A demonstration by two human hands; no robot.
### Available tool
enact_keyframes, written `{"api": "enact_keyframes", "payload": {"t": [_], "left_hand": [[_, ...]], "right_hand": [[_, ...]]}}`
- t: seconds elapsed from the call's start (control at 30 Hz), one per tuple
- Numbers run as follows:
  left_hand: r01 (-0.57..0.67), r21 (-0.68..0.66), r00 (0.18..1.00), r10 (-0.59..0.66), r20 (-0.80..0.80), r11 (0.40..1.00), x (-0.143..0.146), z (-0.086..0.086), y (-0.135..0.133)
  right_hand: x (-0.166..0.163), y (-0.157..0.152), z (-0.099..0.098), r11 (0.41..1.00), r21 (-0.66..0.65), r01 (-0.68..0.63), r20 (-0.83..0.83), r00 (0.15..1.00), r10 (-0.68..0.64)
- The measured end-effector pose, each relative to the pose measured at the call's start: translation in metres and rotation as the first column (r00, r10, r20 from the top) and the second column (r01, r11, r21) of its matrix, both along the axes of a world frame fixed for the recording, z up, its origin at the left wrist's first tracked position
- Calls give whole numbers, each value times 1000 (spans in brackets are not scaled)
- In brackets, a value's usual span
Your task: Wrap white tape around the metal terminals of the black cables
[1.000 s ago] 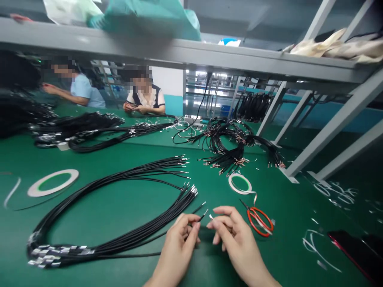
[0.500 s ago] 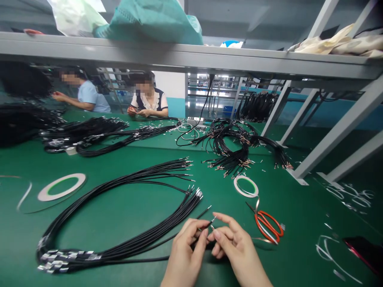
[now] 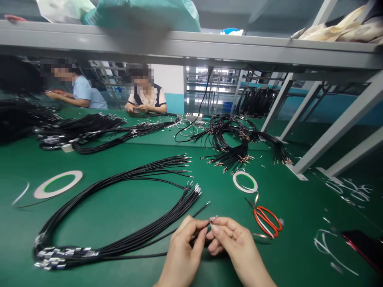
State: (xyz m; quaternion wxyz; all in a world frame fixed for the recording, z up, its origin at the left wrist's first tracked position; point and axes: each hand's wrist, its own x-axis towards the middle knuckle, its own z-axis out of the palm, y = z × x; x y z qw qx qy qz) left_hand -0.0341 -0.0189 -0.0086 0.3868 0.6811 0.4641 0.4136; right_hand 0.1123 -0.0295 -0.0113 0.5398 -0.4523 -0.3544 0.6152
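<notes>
My left hand (image 3: 186,249) pinches a thin black cable (image 3: 134,256) close to its end. That cable runs left from under the hand towards a looped bundle of black cables (image 3: 143,229). My right hand (image 3: 231,243) is closed at the same cable end, thumb and index finger pressed around its silvery tip (image 3: 213,218). A small copper-coloured speck shows between the fingertips, too small to make out. To the right lie orange-handled scissors (image 3: 267,220), with a copper-coloured tape strip (image 3: 262,236) beside them. A white tape roll (image 3: 245,181) sits behind the scissors.
Another tape roll (image 3: 58,184) lies left. More cable bundles (image 3: 230,139) are heaped behind, under a grey shelf beam (image 3: 179,46) with slanted legs (image 3: 338,123) at right. White scraps (image 3: 326,247) and a dark red-edged object (image 3: 363,247) lie right. Two people (image 3: 146,95) sit across the table.
My right fingers have closed in around the cable's tip, which showed more before. The hands have come slightly closer together. The whole view has shifted a little.
</notes>
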Motion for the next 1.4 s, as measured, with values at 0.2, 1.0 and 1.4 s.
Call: {"api": "enact_keyframes", "payload": {"t": [0.2, 1.0, 1.4], "left_hand": [[-6, 63, 999, 9, -43, 998, 1, 0, 0], [-9, 261, 984, 55, -169, 965, 1, -12, -3], [51, 301, 979, 11, -202, 952, 0, -9, -3]], "right_hand": [[2, 0, 8, 999, -40, -6, -41, 999, 4], [5, -1, 10, 995, -97, 4, 48, 999, 1], [5, 0, 12, 996, -85, -2, 44, 999, 6]]}}
